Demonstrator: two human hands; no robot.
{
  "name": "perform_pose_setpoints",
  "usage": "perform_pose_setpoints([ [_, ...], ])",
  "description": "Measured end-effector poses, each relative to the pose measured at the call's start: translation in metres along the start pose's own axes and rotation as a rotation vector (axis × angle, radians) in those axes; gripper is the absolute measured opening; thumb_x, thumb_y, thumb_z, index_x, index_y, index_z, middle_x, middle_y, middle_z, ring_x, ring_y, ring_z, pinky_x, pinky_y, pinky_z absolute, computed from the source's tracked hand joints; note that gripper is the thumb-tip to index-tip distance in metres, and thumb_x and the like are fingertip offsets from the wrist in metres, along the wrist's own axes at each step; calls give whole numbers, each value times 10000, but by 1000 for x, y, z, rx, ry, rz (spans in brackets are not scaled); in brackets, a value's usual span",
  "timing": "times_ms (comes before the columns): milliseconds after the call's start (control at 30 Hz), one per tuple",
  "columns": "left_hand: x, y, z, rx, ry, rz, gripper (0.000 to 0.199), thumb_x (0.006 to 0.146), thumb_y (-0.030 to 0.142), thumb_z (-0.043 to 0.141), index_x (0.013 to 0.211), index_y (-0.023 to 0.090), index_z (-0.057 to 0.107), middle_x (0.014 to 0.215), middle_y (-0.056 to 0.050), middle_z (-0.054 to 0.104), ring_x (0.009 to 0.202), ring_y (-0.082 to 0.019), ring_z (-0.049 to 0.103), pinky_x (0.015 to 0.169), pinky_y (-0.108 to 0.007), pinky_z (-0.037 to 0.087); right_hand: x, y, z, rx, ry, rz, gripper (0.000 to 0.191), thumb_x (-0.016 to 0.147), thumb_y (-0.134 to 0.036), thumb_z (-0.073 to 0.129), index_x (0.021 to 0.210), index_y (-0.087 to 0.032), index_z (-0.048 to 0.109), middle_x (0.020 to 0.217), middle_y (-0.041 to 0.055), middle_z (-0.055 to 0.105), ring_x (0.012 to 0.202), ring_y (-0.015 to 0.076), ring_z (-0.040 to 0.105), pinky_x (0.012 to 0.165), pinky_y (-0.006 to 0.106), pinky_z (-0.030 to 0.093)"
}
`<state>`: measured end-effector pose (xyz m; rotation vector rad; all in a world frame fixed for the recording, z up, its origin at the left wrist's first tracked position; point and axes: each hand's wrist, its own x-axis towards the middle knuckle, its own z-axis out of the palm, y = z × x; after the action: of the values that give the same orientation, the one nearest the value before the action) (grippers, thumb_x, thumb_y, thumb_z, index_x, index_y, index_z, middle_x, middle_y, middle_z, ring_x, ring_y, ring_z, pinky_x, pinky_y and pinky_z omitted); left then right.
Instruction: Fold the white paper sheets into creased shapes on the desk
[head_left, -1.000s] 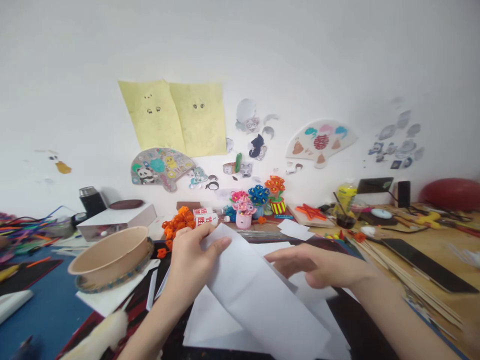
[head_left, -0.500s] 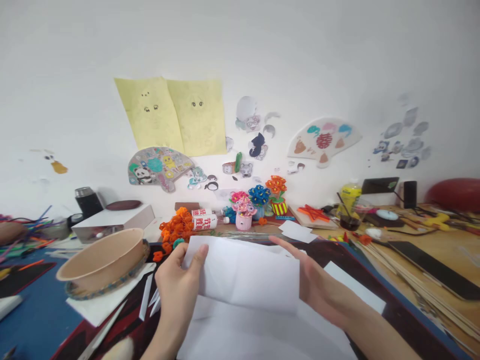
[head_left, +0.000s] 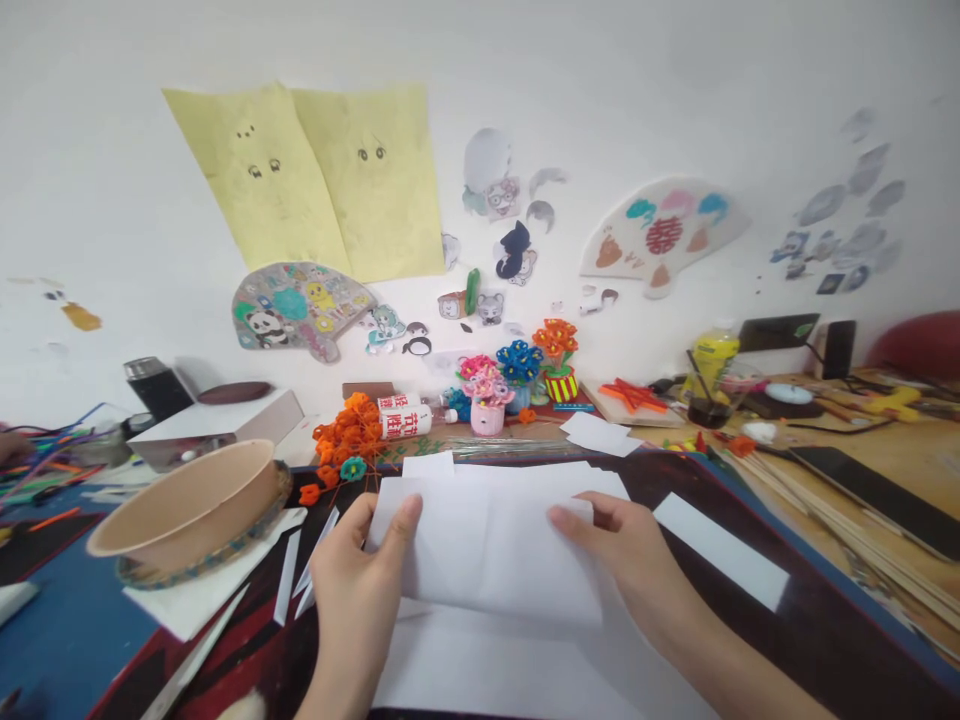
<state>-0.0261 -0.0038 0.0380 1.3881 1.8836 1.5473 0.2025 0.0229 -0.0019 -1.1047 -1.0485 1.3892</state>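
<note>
A white sheet of paper (head_left: 487,550) is held up between my two hands, with a faint crease down its middle. My left hand (head_left: 367,560) pinches its left edge, thumb in front and fingers behind. At the upper right part of the same sheet, my right hand (head_left: 622,540) closes with its thumb on the front and its fingers at the top edge. Larger white paper (head_left: 517,665) lies on the dark mat underneath. Left of my left hand are narrow paper strips (head_left: 287,578) and scissors (head_left: 196,655).
A beige bowl (head_left: 184,505) stands at the left on white paper. Orange flower pieces (head_left: 349,435), a white bottle (head_left: 403,415) and potted craft flowers (head_left: 487,400) line the back. To the right lie a white paper strip (head_left: 724,550), thin sticks (head_left: 847,560) and a black phone-like slab (head_left: 885,500).
My right hand, which was spread open beside the paper's right edge, has moved inward and now grips the sheet. My left hand keeps its pinch. The view has shifted slightly.
</note>
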Motion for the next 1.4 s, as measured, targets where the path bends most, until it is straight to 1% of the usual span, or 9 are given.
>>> perform_pose_setpoints([
  [100,0,-2,3,-82,-25,-56,416,684,577,704,704,166,639,640,-1,622,567,-159,504,486,-225,345,1,0,-1,-95,59,-57,403,649,-553,771,652,-160,683,601,16,643,528,169,542,481,272,391],
  [233,2,-4,7,-276,-81,-157,415,641,541,760,760,158,650,689,-16,652,633,-181,565,525,-232,420,-2,-1,2,-63,13,-61,408,685,-566,741,705,-160,698,663,33,665,586,195,575,518,292,426],
  [333,3,-4,8,-372,-105,-232,442,620,514,790,838,150,667,763,-38,693,673,-189,594,556,-243,463,-4,-6,5,30,-18,-52,392,689,-523,761,852,-171,702,773,44,676,722,230,619,623,322,481],
  [467,3,-3,8,-429,-94,-277,467,590,504,812,847,139,674,730,-38,700,628,-186,604,533,-250,475,-4,-11,5,82,86,-101,543,644,-466,815,1101,-263,602,830,4,612,730,193,597,604,282,484],
  [600,4,-5,7,-427,-45,-256,469,577,497,819,841,134,684,696,-26,696,588,-171,592,505,-237,460,-1,-11,-1,77,133,-142,446,617,-475,827,904,-259,563,928,4,605,670,150,562,560,253,449],
  [767,5,-8,7,-392,-25,-208,466,587,509,806,849,141,691,692,-18,696,609,-178,597,520,-238,459,0,-8,-5,-37,47,-120,344,692,-503,765,821,-205,649,760,8,610,681,176,540,586,274,411],
  [967,1,-4,7,-322,-75,-146,442,632,522,777,845,145,688,696,-22,683,632,-183,591,529,-240,462,1,-8,-7,-91,178,-282,391,688,-493,763,580,-201,527,641,-17,528,638,154,453,576,269,362],
  [1200,-3,-3,11,-354,-33,-161,450,605,529,785,836,156,686,706,-17,690,621,-190,601,516,-250,470,2,-6,-9,-16,250,-264,400,645,-462,812,566,-201,519,566,-47,454,569,125,400,526,256,323],
  [1400,-4,0,12,-387,-44,-192,457,587,522,798,836,156,686,735,-29,706,647,-197,622,534,-253,487,2,-6,-8,117,278,-248,413,572,-397,871,588,-209,504,591,-45,534,582,129,466,542,255,373],
])
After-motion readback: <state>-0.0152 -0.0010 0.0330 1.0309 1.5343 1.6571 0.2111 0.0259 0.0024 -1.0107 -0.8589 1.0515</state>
